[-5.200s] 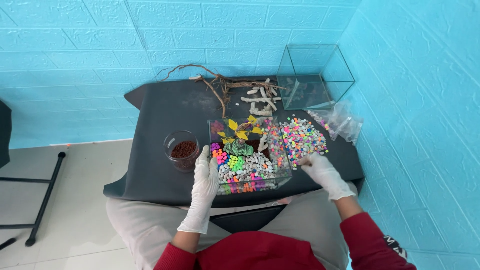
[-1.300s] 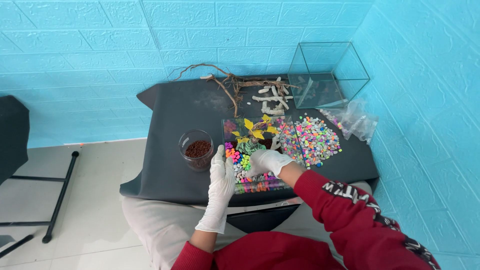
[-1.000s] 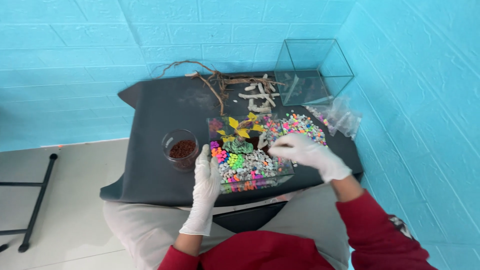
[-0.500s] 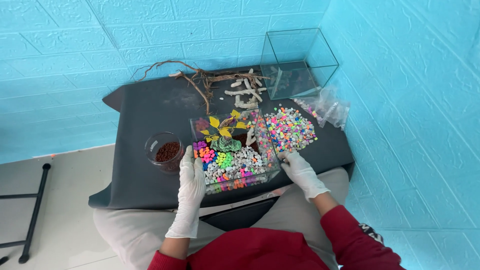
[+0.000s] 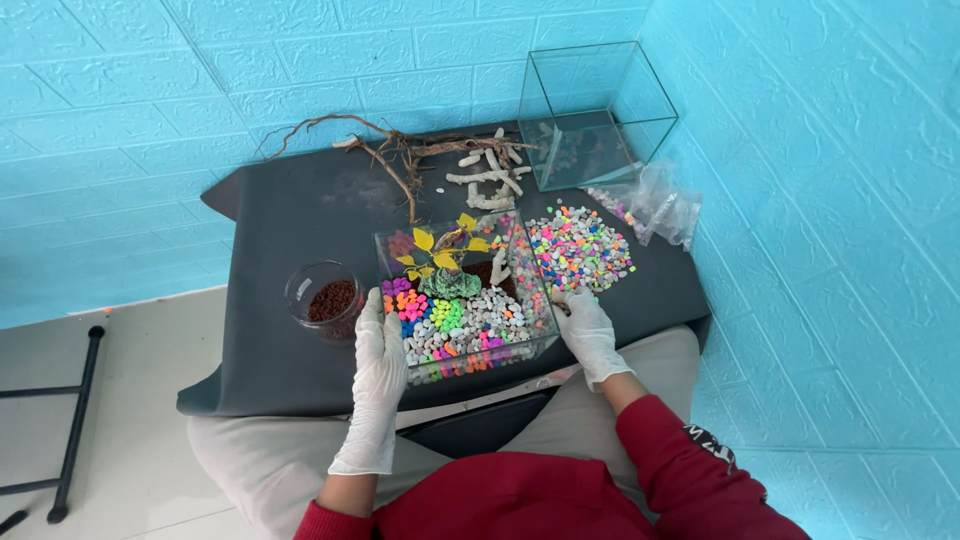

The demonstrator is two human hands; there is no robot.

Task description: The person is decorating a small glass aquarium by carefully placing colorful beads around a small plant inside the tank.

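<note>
Head view, looking down on a table draped in dark cloth (image 5: 300,215) against a blue brick-pattern wall. Both hands gloved in white. Left hand (image 5: 381,345) lies flat and open against the left wall of a small glass tank (image 5: 462,300) near the table's front edge; right hand (image 5: 585,328) rests against the tank's right wall, fingers loosely curled (whether it pinches a pebble, I cannot tell). The hands stand apart, one on each side of the glass. Change noted: a second ago the right hand was over the tank's top, and a moment before that it crossed to the tank's left part; half a second ago it was already at the side, and the left hand has not left its wall. So the placing inside looks paused, the tank merely steadied. Tank holds grey and neon pebbles plus a yellow-leaved artificial plant (image 5: 442,255). Just right of it, a loose heap of coloured pebbles (image 5: 580,248). Left, a glass jar of brown granules (image 5: 328,300). Behind: driftwood (image 5: 400,150), white coral pieces (image 5: 488,175), an empty glass cube (image 5: 595,115), a crumpled clear bag (image 5: 665,205).
</note>
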